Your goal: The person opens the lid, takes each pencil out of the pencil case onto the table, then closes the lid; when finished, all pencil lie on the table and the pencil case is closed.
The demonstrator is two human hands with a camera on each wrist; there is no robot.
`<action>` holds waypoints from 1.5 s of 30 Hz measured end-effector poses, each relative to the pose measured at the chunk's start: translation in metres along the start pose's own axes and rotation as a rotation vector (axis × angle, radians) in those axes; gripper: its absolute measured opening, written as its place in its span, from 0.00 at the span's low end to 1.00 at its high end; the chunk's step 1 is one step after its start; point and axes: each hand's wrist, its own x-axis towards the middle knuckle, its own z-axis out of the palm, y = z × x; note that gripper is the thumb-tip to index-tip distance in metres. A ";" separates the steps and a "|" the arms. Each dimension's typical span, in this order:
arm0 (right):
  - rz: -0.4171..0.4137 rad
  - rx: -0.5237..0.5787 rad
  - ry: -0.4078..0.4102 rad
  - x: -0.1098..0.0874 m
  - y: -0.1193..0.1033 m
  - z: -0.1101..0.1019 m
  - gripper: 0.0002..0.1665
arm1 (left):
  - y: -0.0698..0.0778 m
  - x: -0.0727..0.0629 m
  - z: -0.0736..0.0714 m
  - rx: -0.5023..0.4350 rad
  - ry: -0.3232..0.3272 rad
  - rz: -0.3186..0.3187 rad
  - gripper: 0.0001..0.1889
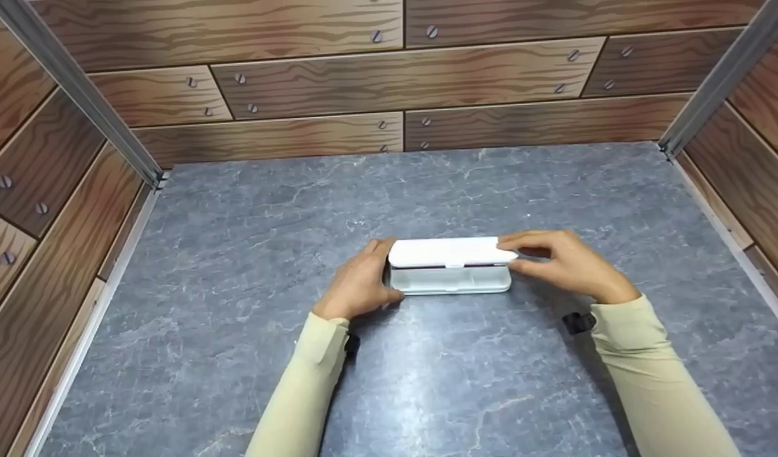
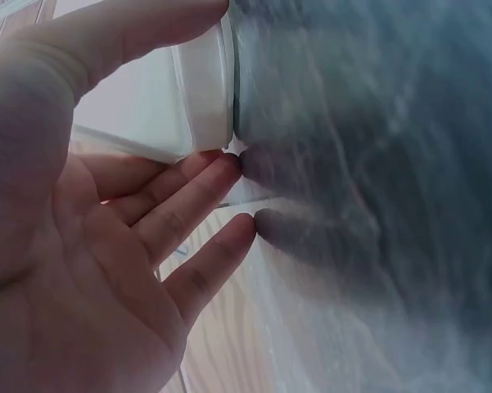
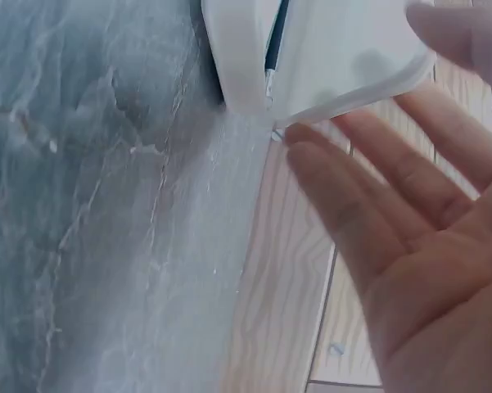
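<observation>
A long white plastic case (image 1: 449,280) with rounded corners lies on the tabletop, its hinged lid (image 1: 449,251) part way up. My left hand (image 1: 358,284) grips the case's left end, thumb at the front bottom edge and fingers round the back. At the other end, my right hand (image 1: 563,263) pinches the lid's right corner between thumb and fingers. Between lid and base, the right wrist view catches a slim dark stick-like item (image 3: 275,41) inside; the lid hides most of the contents.
The grey marble-patterned tabletop (image 1: 249,266) spreads round the case. Wood-patterned panels (image 1: 312,89) wall it at the back and both sides, with metal posts (image 1: 84,95) at the rear corners. Each wrist wears a small black device (image 1: 579,322).
</observation>
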 end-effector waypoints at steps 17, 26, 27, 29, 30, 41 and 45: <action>0.298 0.432 0.191 0.056 0.007 -0.021 0.22 | 0.001 0.000 0.001 -0.064 -0.018 -0.091 0.68; 0.403 0.551 0.267 0.087 0.015 -0.008 0.25 | -0.001 0.002 0.001 -0.050 -0.016 -0.095 0.65; 0.408 0.552 0.268 0.088 0.016 -0.007 0.25 | -0.001 0.001 0.001 -0.046 -0.017 -0.087 0.64; 0.416 0.550 0.269 0.090 0.018 -0.007 0.25 | -0.001 0.001 0.001 -0.036 -0.020 -0.069 0.60; 0.418 0.547 0.270 0.089 0.019 -0.007 0.25 | -0.001 0.001 0.000 -0.029 -0.021 -0.060 0.58; 0.098 0.033 0.509 0.056 -0.016 -0.002 0.09 | 0.000 0.001 0.002 0.000 -0.040 -0.032 0.52; -0.154 -0.128 0.387 0.052 -0.034 0.010 0.04 | -0.001 0.002 0.001 -0.001 -0.037 -0.035 0.52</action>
